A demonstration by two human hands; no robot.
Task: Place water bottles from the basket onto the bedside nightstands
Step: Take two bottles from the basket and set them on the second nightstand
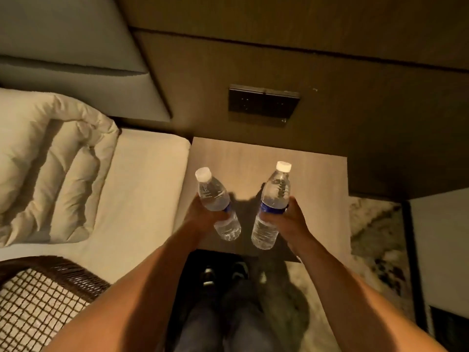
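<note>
Left grip (203, 214): closed round a clear water bottle (218, 203), white cap up, above the nightstand worktop (317, 174). Right grip (291, 219): closed round a second bottle (272, 204), likewise. Wicker basket (38, 295) on the bed (142, 186).

single head view, steeply downward and close over the nightstand (317, 174) beside the bed (142, 174)

You hold two clear glossy plastic bottles (218, 207) (272, 207), caps matt white. Nightstand (317, 179): matt pale wood-grain top. At 8 o'clock, basket (50, 283): dark woven wicker, rough. At 10 o'clock, pillow (50, 158): soft creased cloth.
</note>
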